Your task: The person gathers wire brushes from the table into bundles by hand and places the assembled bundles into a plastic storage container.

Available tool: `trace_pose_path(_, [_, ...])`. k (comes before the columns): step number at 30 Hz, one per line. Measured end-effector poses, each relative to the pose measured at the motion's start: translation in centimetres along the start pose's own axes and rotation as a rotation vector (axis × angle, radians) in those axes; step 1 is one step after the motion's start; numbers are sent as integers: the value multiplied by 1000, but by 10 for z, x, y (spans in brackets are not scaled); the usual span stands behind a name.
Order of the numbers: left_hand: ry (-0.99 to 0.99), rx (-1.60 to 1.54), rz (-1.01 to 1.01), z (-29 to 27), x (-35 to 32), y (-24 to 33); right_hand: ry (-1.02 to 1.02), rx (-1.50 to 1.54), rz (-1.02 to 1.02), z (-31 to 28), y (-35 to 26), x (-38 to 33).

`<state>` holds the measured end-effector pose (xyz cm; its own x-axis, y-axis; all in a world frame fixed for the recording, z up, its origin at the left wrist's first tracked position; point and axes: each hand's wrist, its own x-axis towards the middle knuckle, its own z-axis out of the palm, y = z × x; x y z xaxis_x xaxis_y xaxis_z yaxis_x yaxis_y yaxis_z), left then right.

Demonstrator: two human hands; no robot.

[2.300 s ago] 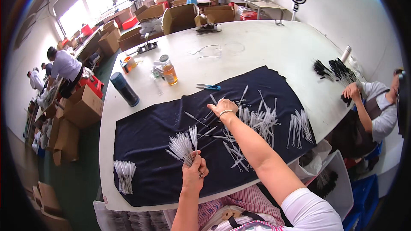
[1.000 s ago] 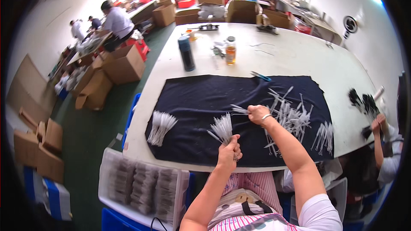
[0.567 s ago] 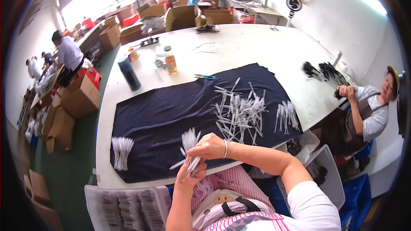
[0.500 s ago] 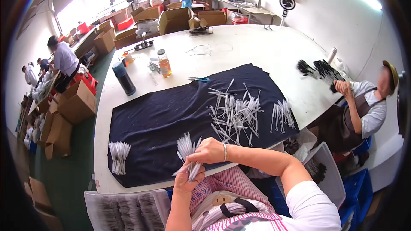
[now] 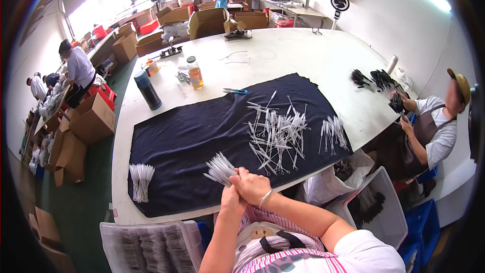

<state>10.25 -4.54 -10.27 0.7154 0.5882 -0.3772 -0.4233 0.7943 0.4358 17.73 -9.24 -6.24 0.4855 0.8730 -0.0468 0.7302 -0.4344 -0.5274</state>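
Note:
A bundle of white tube brushes (image 5: 220, 168) juts up and leftward out of my two hands, above the near edge of a dark cloth (image 5: 177, 146). My left hand (image 5: 232, 201) is closed round its lower part. Pressed against it from the right, my right hand (image 5: 252, 186) is closed on the bundle too; its fingers partly hide the wire ends. Right of my hands lies a loose pile of brushes (image 5: 278, 136) with looped wire ends. A smaller group of brushes (image 5: 333, 134) rests at the cloth's right edge, and a neat bunch of brushes (image 5: 141, 182) at its left.
On the white table (image 5: 303, 55) stand a dark bottle (image 5: 147, 91) and a jar of amber liquid (image 5: 195, 73), near blue snips (image 5: 235, 91). Brush-filled bins (image 5: 189, 242) sit below the near edge. At right, a co-worker (image 5: 429, 131) handles black brushes (image 5: 396, 102).
My right hand has come down beside my left, and both now wrap the bundle lower. The bundle leans further left with its tips gathered. The co-worker's hands have moved lower.

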Motion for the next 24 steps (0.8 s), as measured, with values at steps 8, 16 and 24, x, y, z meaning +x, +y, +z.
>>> trace_pose_path(8, [-195, -214, -206, 9, -11, 3, 289, -366, -370, -45, -24, -25])
trace_pose_path(16, [-284, 797, 253, 64, -60, 70, 535, -230, -644, -94, -81, -20])
trace_pose_path(24, [64, -1141, -365, 25, 4, 60, -510, -243, -255, -34, -88, 66])
